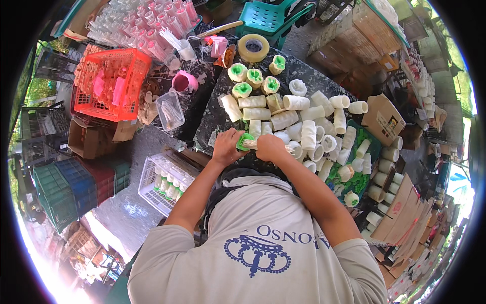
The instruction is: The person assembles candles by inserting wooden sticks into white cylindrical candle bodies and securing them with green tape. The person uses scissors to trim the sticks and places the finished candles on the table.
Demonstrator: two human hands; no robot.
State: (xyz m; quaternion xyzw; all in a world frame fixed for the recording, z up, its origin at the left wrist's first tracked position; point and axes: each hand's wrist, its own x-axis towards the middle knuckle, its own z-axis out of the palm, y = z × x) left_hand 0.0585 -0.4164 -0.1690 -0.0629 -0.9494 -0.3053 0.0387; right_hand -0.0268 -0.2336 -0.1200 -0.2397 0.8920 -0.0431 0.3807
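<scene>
Green-wrapped roll [246, 141] lies between both hands above the dark tabletop [212, 126], long axis running left-right, its pale stick ends pointing right. Left hand [226, 146] and right hand [270, 147] each close their grip on it.

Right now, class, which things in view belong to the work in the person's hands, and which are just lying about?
In use: left hand and right hand holding a green-filled roll; white rolls; finished green-topped rolls; dark table.

Lying about: tape roll; orange crate; pink cup; cardboard box; green chair.
</scene>
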